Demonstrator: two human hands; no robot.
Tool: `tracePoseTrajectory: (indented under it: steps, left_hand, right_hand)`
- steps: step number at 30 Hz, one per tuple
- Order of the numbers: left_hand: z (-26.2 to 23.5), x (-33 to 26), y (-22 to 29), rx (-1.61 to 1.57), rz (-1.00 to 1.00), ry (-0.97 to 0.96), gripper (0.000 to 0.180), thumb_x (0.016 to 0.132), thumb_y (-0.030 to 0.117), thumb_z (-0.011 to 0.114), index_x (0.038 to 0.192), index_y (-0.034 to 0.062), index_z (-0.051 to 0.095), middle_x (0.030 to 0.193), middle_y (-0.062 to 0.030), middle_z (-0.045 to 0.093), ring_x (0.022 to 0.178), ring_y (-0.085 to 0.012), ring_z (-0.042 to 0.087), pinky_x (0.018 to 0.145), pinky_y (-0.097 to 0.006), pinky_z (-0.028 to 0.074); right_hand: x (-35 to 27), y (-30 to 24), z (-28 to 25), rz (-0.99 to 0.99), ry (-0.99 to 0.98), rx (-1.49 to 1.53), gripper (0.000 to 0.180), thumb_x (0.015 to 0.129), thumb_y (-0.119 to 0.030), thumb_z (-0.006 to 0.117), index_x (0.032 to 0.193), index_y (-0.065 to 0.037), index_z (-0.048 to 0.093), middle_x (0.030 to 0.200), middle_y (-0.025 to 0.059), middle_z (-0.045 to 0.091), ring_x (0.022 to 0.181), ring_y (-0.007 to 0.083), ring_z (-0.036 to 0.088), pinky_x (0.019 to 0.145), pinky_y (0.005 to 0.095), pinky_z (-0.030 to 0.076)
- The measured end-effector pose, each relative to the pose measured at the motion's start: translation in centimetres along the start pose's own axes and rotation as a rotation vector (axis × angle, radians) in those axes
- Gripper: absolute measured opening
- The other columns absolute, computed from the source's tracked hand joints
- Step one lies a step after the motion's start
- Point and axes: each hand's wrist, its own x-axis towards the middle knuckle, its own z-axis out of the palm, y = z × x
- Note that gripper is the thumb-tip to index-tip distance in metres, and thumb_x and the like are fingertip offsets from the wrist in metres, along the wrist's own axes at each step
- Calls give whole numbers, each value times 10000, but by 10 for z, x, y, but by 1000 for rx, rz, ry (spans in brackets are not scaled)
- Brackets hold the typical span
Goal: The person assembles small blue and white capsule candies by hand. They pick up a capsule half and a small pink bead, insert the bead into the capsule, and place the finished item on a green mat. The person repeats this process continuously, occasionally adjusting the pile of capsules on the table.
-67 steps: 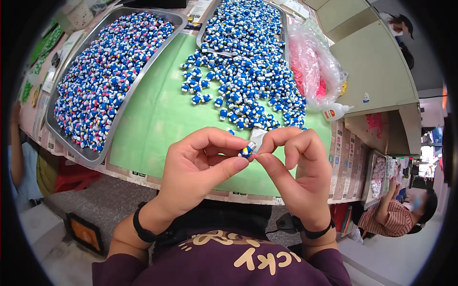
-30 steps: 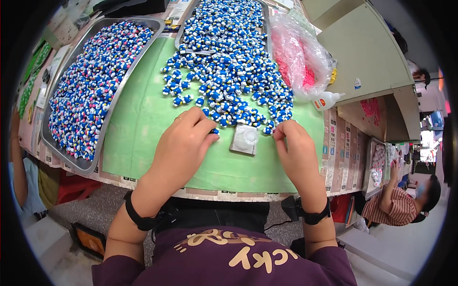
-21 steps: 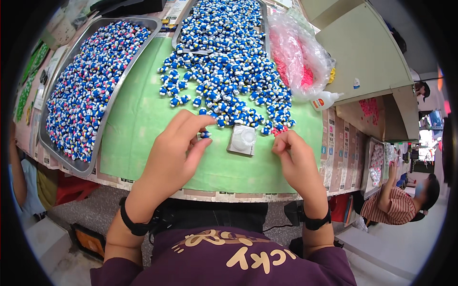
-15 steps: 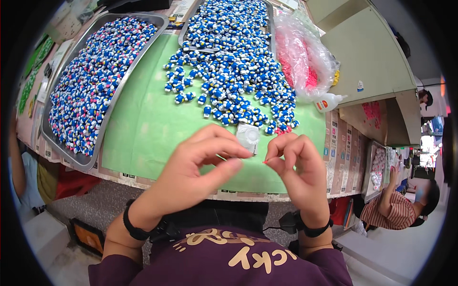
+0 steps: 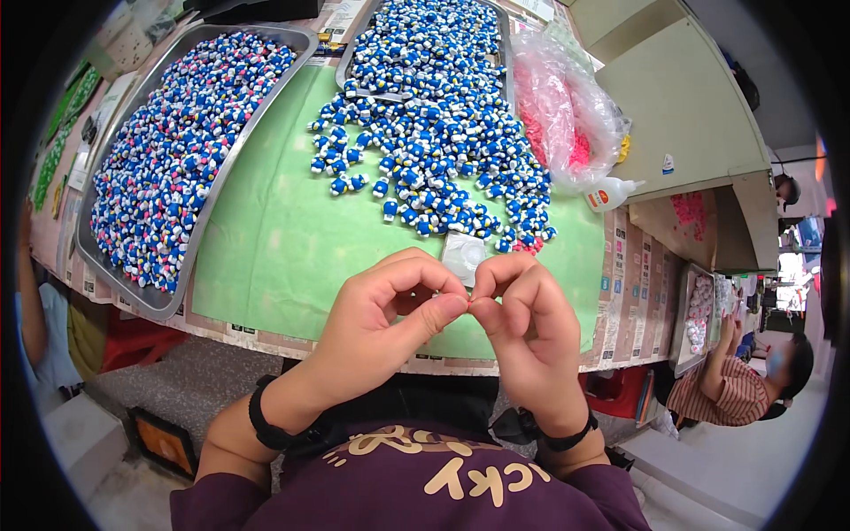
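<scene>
Fingertip to fingertip, my left hand and my right hand meet over the green mat. Thumb and forefinger of each are pinched around a tiny pink piece, mostly hidden by the fingers. Just beyond them lies a small pale, translucent square block with a round mark. A few small pink pieces lie to its right. Farther off, a heap of little blue-and-white figures with yellow bits spreads over the mat from a metal tray.
At left, a large metal tray holds many blue, white and pink figures. A clear bag of pink pieces and a white squeeze bottle stand at right, beside a pale cabinet. Another person works farther right.
My hands have come together. The left thumb and forefinger, apart before, have closed at the pink piece that the right hand was holding.
</scene>
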Motion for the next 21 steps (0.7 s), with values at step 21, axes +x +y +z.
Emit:
tracePoseTrajectory:
  steps: [21]
  left_hand:
    - [-14, -4, 11, -234, 2, 181, 224, 868, -69, 627, 1086, -37, 589, 1051, -130, 648, 950, -212, 679, 844, -309, 549]
  right_hand:
    - [37, -14, -17, 36, -40, -66, 296, 850, 104, 594, 809, -81, 366, 875, 55, 556, 817, 120, 496, 749, 260, 428]
